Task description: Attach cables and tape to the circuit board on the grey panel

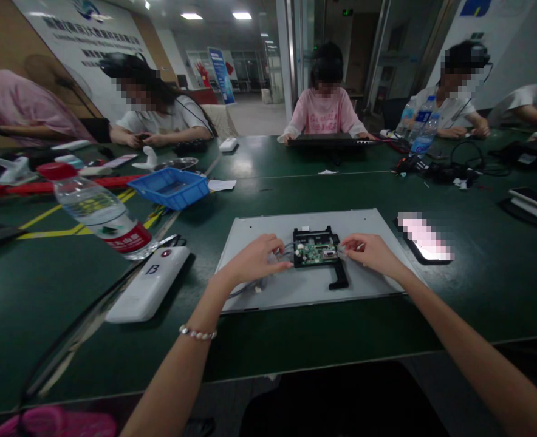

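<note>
A grey metal panel [364, 285] lies flat on the green table in front of me. At its middle sits a green circuit board [316, 250] in a black plastic frame [339, 276]. My left hand [254, 260] rests on the panel at the board's left edge, its fingers curled around thin grey wires [250, 288] that trail off to the left. My right hand [373, 252] is at the board's right edge, with fingers pinched together on something too small to make out.
A water bottle [98, 212] lies tilted at the left above a white power bank [152, 282]. A blue tray [171, 187] sits behind it. A phone [426, 240] lies right of the panel. Several people sit across the table with cables [451, 170] and bottles [421, 130].
</note>
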Action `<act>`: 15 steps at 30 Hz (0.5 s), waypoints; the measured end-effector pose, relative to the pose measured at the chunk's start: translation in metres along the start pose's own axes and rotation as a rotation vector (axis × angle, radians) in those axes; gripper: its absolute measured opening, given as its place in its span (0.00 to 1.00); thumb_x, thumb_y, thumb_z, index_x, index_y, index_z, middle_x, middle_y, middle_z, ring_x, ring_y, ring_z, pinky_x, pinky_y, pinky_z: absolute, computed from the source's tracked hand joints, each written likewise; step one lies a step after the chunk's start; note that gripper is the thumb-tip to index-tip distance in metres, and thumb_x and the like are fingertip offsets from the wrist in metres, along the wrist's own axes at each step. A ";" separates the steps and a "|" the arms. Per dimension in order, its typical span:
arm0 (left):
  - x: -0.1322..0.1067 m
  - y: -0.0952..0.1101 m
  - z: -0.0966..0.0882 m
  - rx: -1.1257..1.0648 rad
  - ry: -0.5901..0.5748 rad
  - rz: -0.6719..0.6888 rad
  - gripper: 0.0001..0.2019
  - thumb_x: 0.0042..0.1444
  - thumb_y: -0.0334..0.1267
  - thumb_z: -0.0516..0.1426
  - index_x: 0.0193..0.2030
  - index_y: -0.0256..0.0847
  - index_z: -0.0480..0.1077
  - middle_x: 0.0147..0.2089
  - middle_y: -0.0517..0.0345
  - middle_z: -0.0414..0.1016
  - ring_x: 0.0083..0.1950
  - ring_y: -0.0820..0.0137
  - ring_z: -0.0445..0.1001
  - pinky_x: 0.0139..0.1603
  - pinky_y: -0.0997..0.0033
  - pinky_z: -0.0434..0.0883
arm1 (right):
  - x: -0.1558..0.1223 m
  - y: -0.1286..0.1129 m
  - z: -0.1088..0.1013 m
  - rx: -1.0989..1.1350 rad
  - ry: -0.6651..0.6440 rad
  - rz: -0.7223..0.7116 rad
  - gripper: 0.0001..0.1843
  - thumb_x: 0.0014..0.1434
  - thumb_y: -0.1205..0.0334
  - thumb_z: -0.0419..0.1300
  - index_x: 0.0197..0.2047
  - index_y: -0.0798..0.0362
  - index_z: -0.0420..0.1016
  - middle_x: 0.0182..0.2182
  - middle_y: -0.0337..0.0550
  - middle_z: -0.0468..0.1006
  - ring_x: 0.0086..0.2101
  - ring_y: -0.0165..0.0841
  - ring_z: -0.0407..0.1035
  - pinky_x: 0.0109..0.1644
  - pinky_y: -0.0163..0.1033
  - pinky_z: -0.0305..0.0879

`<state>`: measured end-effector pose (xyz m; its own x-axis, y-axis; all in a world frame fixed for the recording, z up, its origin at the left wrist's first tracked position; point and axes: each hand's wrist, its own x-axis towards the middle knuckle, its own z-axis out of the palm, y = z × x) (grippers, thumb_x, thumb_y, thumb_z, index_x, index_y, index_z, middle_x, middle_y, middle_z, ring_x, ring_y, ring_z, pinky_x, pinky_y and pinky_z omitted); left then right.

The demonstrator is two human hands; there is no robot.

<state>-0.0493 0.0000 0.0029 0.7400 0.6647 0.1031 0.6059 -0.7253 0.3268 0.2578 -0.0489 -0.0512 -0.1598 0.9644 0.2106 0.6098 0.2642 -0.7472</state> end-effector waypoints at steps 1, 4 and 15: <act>0.000 0.000 0.000 0.014 -0.018 0.004 0.16 0.52 0.52 0.55 0.37 0.39 0.66 0.38 0.54 0.67 0.40 0.65 0.65 0.40 0.69 0.62 | 0.000 0.000 -0.001 0.001 0.004 0.009 0.09 0.54 0.62 0.58 0.39 0.51 0.76 0.30 0.41 0.77 0.29 0.31 0.70 0.34 0.36 0.65; -0.001 0.000 0.000 0.029 -0.045 0.000 0.17 0.50 0.51 0.57 0.38 0.39 0.67 0.38 0.54 0.67 0.40 0.65 0.65 0.40 0.69 0.61 | 0.000 0.000 -0.003 0.025 -0.023 0.030 0.11 0.54 0.60 0.59 0.40 0.51 0.76 0.32 0.42 0.78 0.30 0.31 0.70 0.34 0.36 0.66; -0.002 0.011 -0.003 -0.109 -0.198 0.003 0.18 0.57 0.50 0.51 0.29 0.38 0.72 0.21 0.64 0.63 0.23 0.77 0.60 0.26 0.75 0.54 | 0.000 -0.001 -0.001 0.025 -0.136 0.038 0.19 0.49 0.61 0.62 0.46 0.50 0.74 0.32 0.39 0.77 0.30 0.30 0.69 0.34 0.36 0.65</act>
<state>-0.0450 -0.0085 0.0087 0.7910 0.6067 -0.0787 0.5766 -0.6964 0.4272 0.2584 -0.0493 -0.0497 -0.2416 0.9656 0.0960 0.5982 0.2261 -0.7688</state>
